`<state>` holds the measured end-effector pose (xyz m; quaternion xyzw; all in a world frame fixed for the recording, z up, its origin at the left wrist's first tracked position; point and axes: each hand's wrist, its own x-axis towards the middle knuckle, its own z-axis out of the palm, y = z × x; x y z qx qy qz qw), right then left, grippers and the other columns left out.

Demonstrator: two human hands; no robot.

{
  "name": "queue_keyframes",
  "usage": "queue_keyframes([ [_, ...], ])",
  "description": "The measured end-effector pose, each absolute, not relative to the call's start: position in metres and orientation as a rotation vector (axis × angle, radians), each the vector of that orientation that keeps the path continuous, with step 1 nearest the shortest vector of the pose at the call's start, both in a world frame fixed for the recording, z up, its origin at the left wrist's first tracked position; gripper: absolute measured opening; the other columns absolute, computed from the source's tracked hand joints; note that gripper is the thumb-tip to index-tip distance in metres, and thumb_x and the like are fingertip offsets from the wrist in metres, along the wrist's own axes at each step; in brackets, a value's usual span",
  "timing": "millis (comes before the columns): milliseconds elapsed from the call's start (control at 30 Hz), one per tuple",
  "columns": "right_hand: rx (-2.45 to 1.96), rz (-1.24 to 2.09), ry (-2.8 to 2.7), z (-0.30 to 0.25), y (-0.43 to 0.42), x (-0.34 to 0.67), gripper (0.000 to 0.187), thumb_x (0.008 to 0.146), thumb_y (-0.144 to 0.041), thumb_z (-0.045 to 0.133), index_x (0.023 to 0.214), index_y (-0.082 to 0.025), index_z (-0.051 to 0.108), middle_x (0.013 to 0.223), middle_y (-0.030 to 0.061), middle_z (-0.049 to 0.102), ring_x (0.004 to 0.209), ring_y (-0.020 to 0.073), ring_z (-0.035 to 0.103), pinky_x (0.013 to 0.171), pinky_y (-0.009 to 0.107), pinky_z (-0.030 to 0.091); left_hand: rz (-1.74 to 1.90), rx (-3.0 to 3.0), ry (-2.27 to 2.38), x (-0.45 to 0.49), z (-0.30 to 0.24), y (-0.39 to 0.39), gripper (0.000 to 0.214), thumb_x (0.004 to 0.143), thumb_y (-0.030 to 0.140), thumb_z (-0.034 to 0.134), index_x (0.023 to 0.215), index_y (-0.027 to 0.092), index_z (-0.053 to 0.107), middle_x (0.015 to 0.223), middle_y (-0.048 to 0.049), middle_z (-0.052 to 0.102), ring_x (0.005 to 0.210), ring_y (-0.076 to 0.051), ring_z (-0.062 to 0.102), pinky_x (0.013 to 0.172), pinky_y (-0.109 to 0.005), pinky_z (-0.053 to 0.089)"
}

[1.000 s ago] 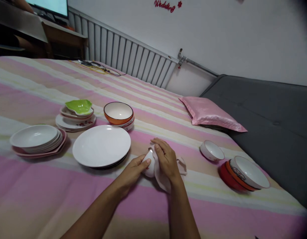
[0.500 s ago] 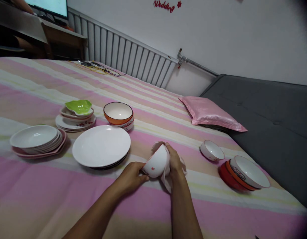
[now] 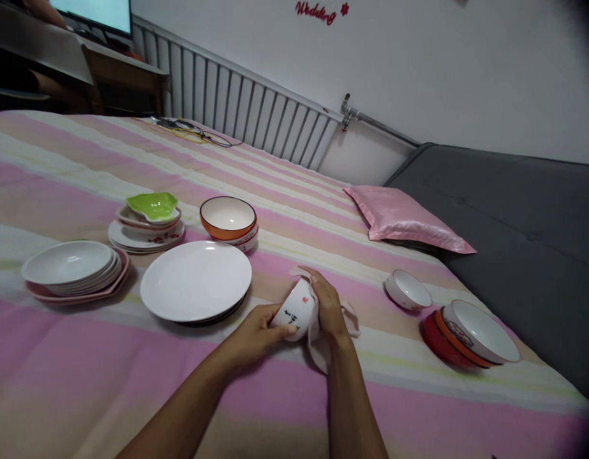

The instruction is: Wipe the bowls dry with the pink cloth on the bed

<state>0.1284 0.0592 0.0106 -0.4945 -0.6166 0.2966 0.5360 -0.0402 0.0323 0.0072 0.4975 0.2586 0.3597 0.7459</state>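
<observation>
Head view, from the far left: a stack of white dishes (image 3: 67, 262) sits on a pink plate (image 3: 79, 298), and just behind it to the right a green leaf-shaped dish (image 3: 153, 206) tops another pile. Next comes a large white plate (image 3: 196, 280) lying over darker ones, with an orange bowl (image 3: 227, 213) stacked behind it. All rest on a striped bedspread (image 3: 256, 421).

Right of the large plate, the left hand (image 3: 257, 329) grips the held bowl (image 3: 297, 311) near the lower end of its rim, thumb on the outer wall beside the dark lettering; its other fingertips are hidden. The bowl lies between the two hands, tipped on its side: its mouth faces up and left, the rim line slants from lower left to upper right, and its base points toward the right palm. Both hands touch or press on it, so neither is nearer. A pale pink cloth (image 3: 317, 344) separates the right hand (image 3: 329, 306) from the bowl; that hand curls over the cloth, and a loose end shows beyond the wrist.

Farther right, well apart from the hands, a small bowl (image 3: 408, 290) stands alone, just beside a stack topped by a wider white bowl (image 3: 483, 330).
</observation>
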Motion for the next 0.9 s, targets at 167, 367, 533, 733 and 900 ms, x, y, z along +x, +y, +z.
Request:
queue_keyframes([
  [167, -1.175, 0.554, -1.615, 0.020, 0.052, 0.115, 0.035, 0.093, -0.036, 0.043, 0.116, -0.023, 0.066, 0.124, 0.0063, 0.065, 0.121, 0.0209, 0.055, 0.106, 0.041, 0.039, 0.899, 0.989, 0.615, -0.041, 0.012, 0.032, 0.046, 0.065, 0.040, 0.080, 0.098, 0.009, 0.070, 0.080, -0.0083, 0.067, 0.071, -0.017, 0.056, 0.066, -0.026, 0.043],
  [367, -1.271, 0.274, -1.858, 0.031, 0.040, 0.097, 0.031, 0.094, -0.030, 0.044, 0.118, -0.029, 0.065, 0.132, 0.0023, 0.060, 0.128, 0.0203, 0.048, 0.109, 0.043, 0.034, 0.996, 0.967, 0.643, -0.042, 0.011, 0.033, 0.051, 0.066, 0.044, 0.079, 0.102, 0.009, 0.068, 0.088, -0.0102, 0.069, 0.081, -0.020, 0.060, 0.072, -0.027, 0.045],
  [533, -1.305, 0.180, -1.914, 0.035, 0.035, 0.088, 0.030, 0.095, -0.028, 0.044, 0.114, -0.031, 0.067, 0.131, 0.0006, 0.060, 0.129, 0.0199, 0.046, 0.110, 0.043, 0.032, 1.004, 0.992, 0.688, -0.043, 0.009, 0.034, 0.050, 0.069, 0.042, 0.077, 0.108, 0.011, 0.066, 0.097, -0.0114, 0.069, 0.086, -0.021, 0.060, 0.076, -0.028, 0.045],
  [733, -1.271, 0.342, -1.640, 0.016, 0.053, 0.112, 0.035, 0.095, -0.033, 0.040, 0.116, -0.024, 0.066, 0.129, 0.0054, 0.062, 0.126, 0.0196, 0.050, 0.108, 0.042, 0.035, 0.881, 1.288, 0.753, -0.042, -0.002, 0.036, 0.045, 0.065, 0.029, 0.077, 0.104, 0.011, 0.067, 0.093, -0.0105, 0.070, 0.085, -0.024, 0.060, 0.076, -0.030, 0.045],
  [900, -1.205, 0.511, -1.351, 0.000, 0.066, 0.132, 0.039, 0.093, -0.038, 0.042, 0.115, -0.018, 0.068, 0.124, 0.0086, 0.065, 0.120, 0.0210, 0.055, 0.106, 0.040, 0.036, 0.777, 1.650, 0.973, -0.044, -0.014, 0.037, 0.018, 0.080, 0.026, 0.054, 0.087, 0.015, 0.066, 0.088, -0.0068, 0.068, 0.083, -0.022, 0.058, 0.071, -0.029, 0.041],
])
